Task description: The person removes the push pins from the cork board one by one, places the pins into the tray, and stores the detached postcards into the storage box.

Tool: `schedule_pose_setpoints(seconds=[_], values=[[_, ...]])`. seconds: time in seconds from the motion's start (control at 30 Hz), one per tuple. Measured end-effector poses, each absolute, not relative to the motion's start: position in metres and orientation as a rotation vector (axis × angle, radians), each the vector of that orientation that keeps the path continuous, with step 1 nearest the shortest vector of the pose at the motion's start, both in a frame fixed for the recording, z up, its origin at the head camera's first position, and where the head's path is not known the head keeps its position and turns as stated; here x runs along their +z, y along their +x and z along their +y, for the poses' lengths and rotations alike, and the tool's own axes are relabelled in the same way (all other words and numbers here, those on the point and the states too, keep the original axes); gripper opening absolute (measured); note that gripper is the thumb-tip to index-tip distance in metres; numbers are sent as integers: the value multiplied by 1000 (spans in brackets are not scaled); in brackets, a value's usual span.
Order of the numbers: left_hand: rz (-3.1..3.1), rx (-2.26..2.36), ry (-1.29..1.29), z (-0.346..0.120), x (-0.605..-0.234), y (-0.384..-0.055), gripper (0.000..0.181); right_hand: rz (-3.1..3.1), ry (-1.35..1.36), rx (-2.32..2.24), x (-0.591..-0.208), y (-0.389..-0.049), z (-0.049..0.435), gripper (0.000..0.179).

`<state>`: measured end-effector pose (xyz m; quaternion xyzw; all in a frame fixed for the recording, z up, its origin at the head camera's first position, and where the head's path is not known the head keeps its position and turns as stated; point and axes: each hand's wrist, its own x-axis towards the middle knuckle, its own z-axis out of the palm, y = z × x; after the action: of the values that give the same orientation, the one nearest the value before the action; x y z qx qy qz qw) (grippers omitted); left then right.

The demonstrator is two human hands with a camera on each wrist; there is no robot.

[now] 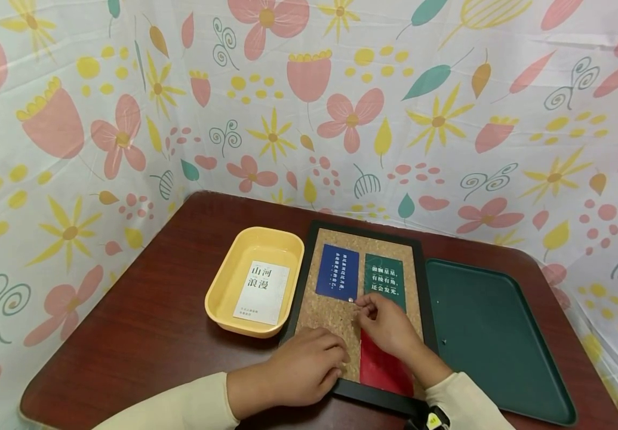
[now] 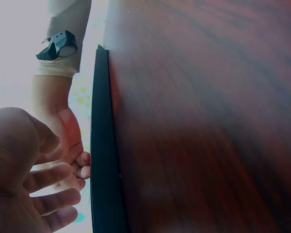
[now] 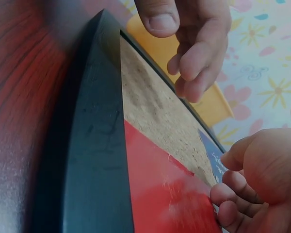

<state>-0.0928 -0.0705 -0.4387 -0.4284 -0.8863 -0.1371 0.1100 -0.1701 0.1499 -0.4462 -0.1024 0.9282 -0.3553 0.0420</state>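
Yellow tray (image 1: 221, 292) holding a white card (image 1: 262, 292) sits left of the cork board (image 1: 335, 310) on the table (image 1: 142, 322). Left hand (image 1: 303, 367) rests on the board's near edge, fingers loosely curled, holding nothing. Right hand (image 1: 386, 322) covers the red card (image 1: 384, 370) at the near edge, fingertips pinched together; what they pinch cannot be told. Blue card (image 1: 337, 270) and green card (image 1: 384, 280) lie toward the far edge. Green tray (image 1: 494, 334) lies at right.

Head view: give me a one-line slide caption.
Right hand pinches at the red card's top edge on the cork board, while the left hand rests on the board's lower part.
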Motion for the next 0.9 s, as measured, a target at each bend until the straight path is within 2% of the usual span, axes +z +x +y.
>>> schedule_pose_setpoints(seconds=[0.9], values=[[-2646, -316, -1399, -59, -446, -94, 16, 2967, -417, -722, -445, -168, 158, 18]])
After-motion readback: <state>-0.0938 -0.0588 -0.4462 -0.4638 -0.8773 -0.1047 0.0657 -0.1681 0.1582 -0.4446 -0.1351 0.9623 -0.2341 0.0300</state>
